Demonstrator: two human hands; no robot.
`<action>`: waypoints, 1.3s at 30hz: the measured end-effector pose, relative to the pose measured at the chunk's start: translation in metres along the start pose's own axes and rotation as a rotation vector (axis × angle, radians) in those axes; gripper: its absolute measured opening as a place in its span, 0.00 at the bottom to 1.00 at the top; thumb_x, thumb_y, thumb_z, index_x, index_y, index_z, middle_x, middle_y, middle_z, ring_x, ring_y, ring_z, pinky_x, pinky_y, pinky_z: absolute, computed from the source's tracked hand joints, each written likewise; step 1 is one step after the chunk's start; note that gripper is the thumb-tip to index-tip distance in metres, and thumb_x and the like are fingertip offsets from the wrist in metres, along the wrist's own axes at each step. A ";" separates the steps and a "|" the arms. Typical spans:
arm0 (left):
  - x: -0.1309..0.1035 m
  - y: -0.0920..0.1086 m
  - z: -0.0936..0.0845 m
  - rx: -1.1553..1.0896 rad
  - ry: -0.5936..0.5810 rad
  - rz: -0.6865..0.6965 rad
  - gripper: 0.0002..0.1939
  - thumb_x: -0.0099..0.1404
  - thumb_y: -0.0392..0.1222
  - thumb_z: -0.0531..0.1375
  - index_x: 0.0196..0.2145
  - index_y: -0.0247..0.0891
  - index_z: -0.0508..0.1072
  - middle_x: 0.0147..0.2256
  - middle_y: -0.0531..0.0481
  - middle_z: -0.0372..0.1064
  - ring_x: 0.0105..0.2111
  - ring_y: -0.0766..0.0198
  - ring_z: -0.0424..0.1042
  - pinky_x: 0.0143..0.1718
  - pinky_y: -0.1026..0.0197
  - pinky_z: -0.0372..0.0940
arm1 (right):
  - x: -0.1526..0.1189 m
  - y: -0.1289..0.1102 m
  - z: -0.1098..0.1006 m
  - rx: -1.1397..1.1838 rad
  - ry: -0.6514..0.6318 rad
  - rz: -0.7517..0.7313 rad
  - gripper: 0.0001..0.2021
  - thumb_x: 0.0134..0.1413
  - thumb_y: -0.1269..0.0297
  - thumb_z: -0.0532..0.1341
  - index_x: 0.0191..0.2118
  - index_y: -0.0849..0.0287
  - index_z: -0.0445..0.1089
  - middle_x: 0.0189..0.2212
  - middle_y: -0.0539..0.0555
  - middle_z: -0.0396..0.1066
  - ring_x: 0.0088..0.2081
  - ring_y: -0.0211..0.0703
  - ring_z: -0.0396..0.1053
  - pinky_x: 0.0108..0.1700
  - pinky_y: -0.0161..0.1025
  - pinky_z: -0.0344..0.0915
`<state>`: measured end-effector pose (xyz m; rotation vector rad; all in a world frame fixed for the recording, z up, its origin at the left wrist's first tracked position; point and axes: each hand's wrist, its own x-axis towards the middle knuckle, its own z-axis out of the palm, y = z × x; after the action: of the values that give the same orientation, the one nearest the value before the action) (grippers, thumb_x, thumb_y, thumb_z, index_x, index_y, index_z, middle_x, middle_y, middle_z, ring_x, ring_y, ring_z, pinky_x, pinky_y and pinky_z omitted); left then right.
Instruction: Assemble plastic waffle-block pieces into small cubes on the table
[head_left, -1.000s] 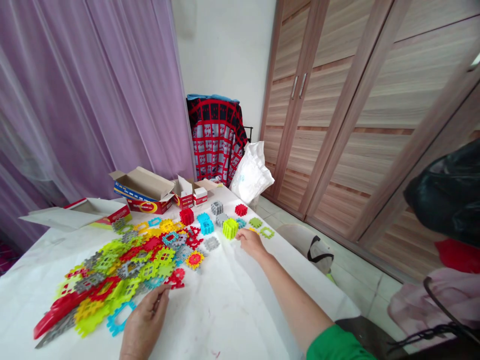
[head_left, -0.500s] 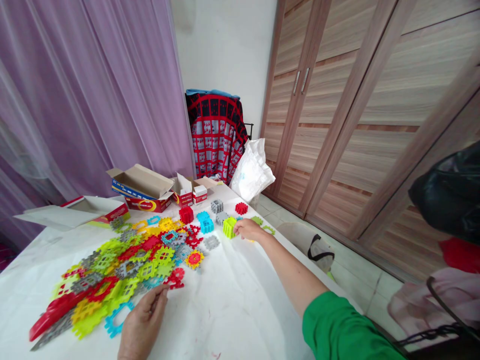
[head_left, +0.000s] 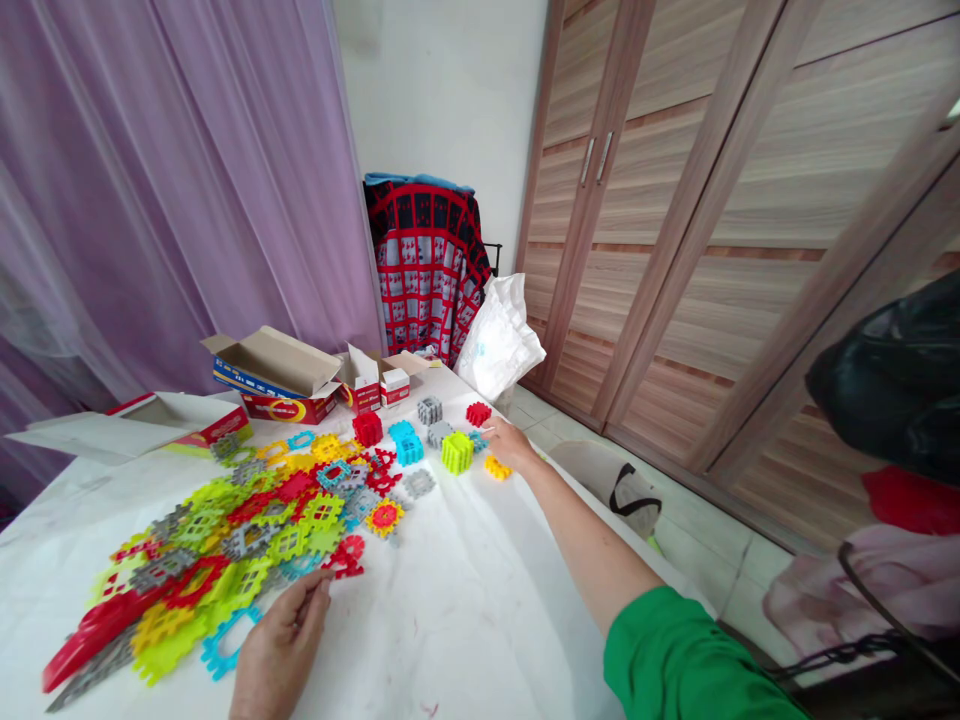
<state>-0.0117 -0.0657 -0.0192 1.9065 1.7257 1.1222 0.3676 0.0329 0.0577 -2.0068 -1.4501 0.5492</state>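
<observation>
My left hand point(head_left: 283, 640) rests on the table's near side with its thumb and fingers drawn together. Its fingertips meet the edge of a red flower-shaped plastic piece point(head_left: 347, 557); whether they grip it is hidden. At the far right edge of the table is my right hand point(head_left: 511, 446), its fingertips pointing left, partly hidden behind the hand. It is just right of a lime-green stack of interlocking pieces point(head_left: 457, 453). Close by are a red stack point(head_left: 478, 413), a blue piece point(head_left: 478, 440) and yellow pieces point(head_left: 498, 467).
Many mixed interlocking pieces point(head_left: 247, 540) spread over the left of the white table point(head_left: 465, 620). Blue point(head_left: 406, 443), grey point(head_left: 430, 410) and red stacks point(head_left: 367, 429) stand behind. Opened cardboard boxes point(head_left: 281, 375) line the back. A white bag point(head_left: 501, 335) stands beyond the far corner.
My right hand has come away from the lime-green stack and moved right and slightly back. It now covers the green pieces seen there before. My left hand is nearly still.
</observation>
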 end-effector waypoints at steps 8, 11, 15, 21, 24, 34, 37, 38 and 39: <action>0.001 0.002 -0.001 0.009 0.010 0.008 0.16 0.54 0.56 0.56 0.32 0.45 0.77 0.30 0.53 0.80 0.29 0.58 0.79 0.32 0.63 0.72 | -0.002 -0.004 0.017 0.032 -0.060 0.064 0.20 0.54 0.71 0.55 0.53 0.58 0.66 0.30 0.51 0.76 0.23 0.38 0.71 0.30 0.32 0.62; 0.001 0.005 -0.002 0.007 0.006 -0.001 0.16 0.53 0.56 0.56 0.32 0.46 0.77 0.29 0.53 0.80 0.29 0.58 0.79 0.32 0.63 0.72 | -0.003 -0.006 0.018 0.034 -0.078 0.063 0.20 0.54 0.71 0.55 0.54 0.59 0.66 0.29 0.50 0.75 0.22 0.37 0.71 0.29 0.32 0.62; 0.001 0.009 -0.003 -0.002 0.010 -0.003 0.16 0.52 0.56 0.56 0.31 0.46 0.76 0.29 0.53 0.80 0.29 0.58 0.79 0.31 0.64 0.72 | -0.005 -0.008 0.019 0.021 -0.091 0.062 0.20 0.55 0.71 0.55 0.54 0.57 0.66 0.27 0.49 0.74 0.22 0.36 0.70 0.29 0.31 0.62; 0.001 0.010 -0.003 0.002 -0.009 -0.033 0.18 0.53 0.57 0.55 0.32 0.45 0.76 0.30 0.52 0.80 0.29 0.57 0.79 0.32 0.63 0.72 | -0.004 -0.006 0.022 -0.012 -0.096 0.054 0.20 0.56 0.71 0.55 0.55 0.55 0.65 0.27 0.48 0.74 0.22 0.35 0.70 0.29 0.30 0.61; 0.001 0.010 -0.004 -0.013 -0.025 -0.042 0.18 0.52 0.57 0.55 0.32 0.44 0.76 0.31 0.51 0.80 0.30 0.57 0.79 0.35 0.63 0.72 | -0.003 -0.004 0.023 -0.021 -0.098 0.048 0.19 0.56 0.70 0.56 0.54 0.55 0.65 0.27 0.48 0.74 0.23 0.35 0.71 0.29 0.30 0.61; 0.002 0.005 -0.002 -0.003 -0.040 -0.040 0.17 0.53 0.56 0.55 0.32 0.44 0.77 0.30 0.53 0.80 0.30 0.59 0.79 0.31 0.65 0.71 | -0.006 -0.007 0.022 -0.031 -0.089 0.053 0.19 0.55 0.70 0.56 0.54 0.55 0.65 0.28 0.48 0.75 0.23 0.35 0.70 0.28 0.29 0.60; 0.002 0.006 -0.002 -0.024 -0.039 -0.037 0.17 0.53 0.56 0.55 0.32 0.45 0.76 0.30 0.52 0.80 0.30 0.58 0.79 0.31 0.65 0.71 | -0.005 -0.005 0.021 -0.011 -0.067 0.045 0.19 0.53 0.70 0.57 0.52 0.55 0.67 0.27 0.48 0.75 0.24 0.36 0.70 0.27 0.30 0.60; 0.002 0.007 -0.002 -0.033 -0.038 -0.036 0.17 0.53 0.57 0.55 0.32 0.45 0.76 0.30 0.52 0.80 0.30 0.58 0.79 0.31 0.65 0.71 | -0.005 -0.004 0.020 -0.002 -0.053 0.043 0.19 0.53 0.70 0.57 0.52 0.56 0.67 0.27 0.48 0.75 0.24 0.36 0.70 0.27 0.30 0.60; 0.002 0.007 -0.002 -0.039 -0.036 -0.036 0.17 0.53 0.56 0.55 0.32 0.45 0.76 0.30 0.53 0.80 0.30 0.58 0.79 0.31 0.65 0.71 | -0.005 -0.003 0.018 0.010 -0.036 0.038 0.19 0.52 0.71 0.57 0.51 0.56 0.68 0.27 0.48 0.75 0.24 0.36 0.70 0.28 0.30 0.60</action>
<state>-0.0084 -0.0663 -0.0121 1.8537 1.6993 1.0939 0.3526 0.0330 0.0465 -2.0304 -1.4300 0.6105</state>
